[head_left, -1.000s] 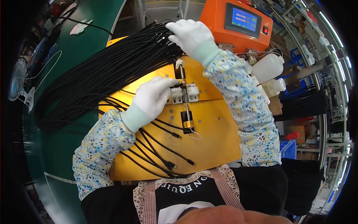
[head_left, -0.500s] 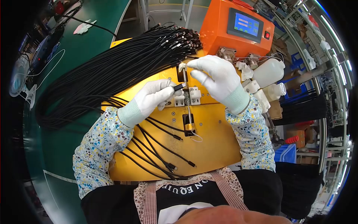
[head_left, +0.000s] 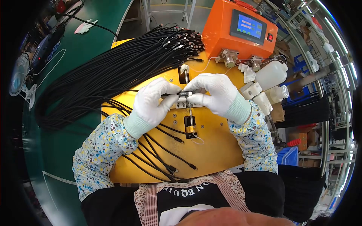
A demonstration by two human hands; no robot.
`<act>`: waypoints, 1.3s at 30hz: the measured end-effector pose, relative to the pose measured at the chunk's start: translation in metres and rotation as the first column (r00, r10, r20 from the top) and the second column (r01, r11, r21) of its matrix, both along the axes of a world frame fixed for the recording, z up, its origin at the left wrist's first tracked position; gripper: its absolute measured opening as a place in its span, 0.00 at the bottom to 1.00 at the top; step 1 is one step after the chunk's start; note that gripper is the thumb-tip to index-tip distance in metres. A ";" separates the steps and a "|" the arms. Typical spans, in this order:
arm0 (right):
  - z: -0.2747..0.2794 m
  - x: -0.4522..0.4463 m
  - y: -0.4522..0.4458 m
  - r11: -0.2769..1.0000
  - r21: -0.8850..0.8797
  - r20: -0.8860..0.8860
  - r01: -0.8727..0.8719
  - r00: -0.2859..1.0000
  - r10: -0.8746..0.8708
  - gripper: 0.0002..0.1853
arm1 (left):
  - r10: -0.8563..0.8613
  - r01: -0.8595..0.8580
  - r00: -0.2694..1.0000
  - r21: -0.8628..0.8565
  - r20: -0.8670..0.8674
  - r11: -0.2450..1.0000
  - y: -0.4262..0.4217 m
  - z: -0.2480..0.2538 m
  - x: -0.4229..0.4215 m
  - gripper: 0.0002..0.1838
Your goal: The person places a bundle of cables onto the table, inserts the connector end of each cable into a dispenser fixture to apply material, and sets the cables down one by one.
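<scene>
In white gloves, my left hand (head_left: 152, 101) and my right hand (head_left: 217, 94) meet over the yellow plate (head_left: 218, 150). Between their fingertips lies a black cable connector (head_left: 184, 93) with small pale lettering and a metal tip on the right. The left thumb and fingers pinch its cable end; the right ones close on its tip end. Just beneath, white clamp blocks (head_left: 181, 104) are partly covered by the hands. A metal rod (head_left: 186, 77) with a white wad (head_left: 184, 68) on it stands behind, and a second rod with a brass base (head_left: 191, 129) is in front.
A thick bundle of black cables (head_left: 109, 81) covers the left and back. Several loose cable ends (head_left: 171, 167) lie at the front left. An orange machine with a screen (head_left: 247, 26) stands back right, near a white bottle (head_left: 271, 73) and an open white jar (head_left: 278, 93).
My right hand has come down from beside the white wad and now pinches the connector's tip end. My left hand has turned, bringing the connector level with its lettering upward.
</scene>
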State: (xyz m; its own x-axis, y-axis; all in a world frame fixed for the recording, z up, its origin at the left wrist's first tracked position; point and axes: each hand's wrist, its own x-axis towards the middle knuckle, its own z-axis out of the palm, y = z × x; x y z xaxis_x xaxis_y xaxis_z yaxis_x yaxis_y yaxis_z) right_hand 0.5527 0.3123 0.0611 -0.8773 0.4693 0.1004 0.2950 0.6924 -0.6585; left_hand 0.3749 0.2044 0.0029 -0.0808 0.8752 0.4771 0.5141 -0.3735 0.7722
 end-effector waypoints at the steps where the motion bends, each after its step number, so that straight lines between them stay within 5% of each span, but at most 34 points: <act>1: 0.001 0.000 0.000 1.000 -0.002 -0.002 -0.003 1.000 0.003 0.10 | 0.001 -0.001 1.000 0.001 -0.002 1.000 0.000 0.000 0.000 0.08; 17: 0.000 0.001 0.000 1.000 0.023 -0.018 -0.015 1.000 0.016 0.10 | -0.003 0.006 0.999 -0.074 0.037 0.997 -0.002 -0.003 0.001 0.07; 20: -0.002 -0.001 -0.003 0.930 0.353 -0.100 -0.101 0.984 0.145 0.08 | 0.025 0.006 0.990 -0.217 0.137 0.976 -0.005 -0.004 0.006 0.08; 26: -0.013 0.006 -0.010 0.784 0.610 0.016 -0.117 0.991 0.136 0.10 | -0.069 0.086 0.994 -0.204 0.088 0.975 -0.007 0.000 0.007 0.09; 29: -0.019 0.013 -0.015 0.758 0.645 -0.027 -0.096 0.989 0.148 0.11 | -0.111 0.166 0.975 -0.299 0.193 0.940 -0.010 0.003 0.009 0.11; 39: -0.043 0.025 -0.029 0.876 0.482 -0.223 -0.018 0.964 0.143 0.09 | -0.199 0.181 0.976 -0.184 -0.086 0.966 -0.018 0.008 0.016 0.07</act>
State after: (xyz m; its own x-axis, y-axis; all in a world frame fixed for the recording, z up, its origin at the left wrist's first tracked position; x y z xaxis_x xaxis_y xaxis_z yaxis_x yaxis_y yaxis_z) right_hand 0.5774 0.2836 0.0181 -0.8281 0.2397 0.5068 0.0982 0.9520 -0.2898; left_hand 0.3909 0.1867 0.0111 0.1366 0.9400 0.3127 0.5267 -0.3362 0.7808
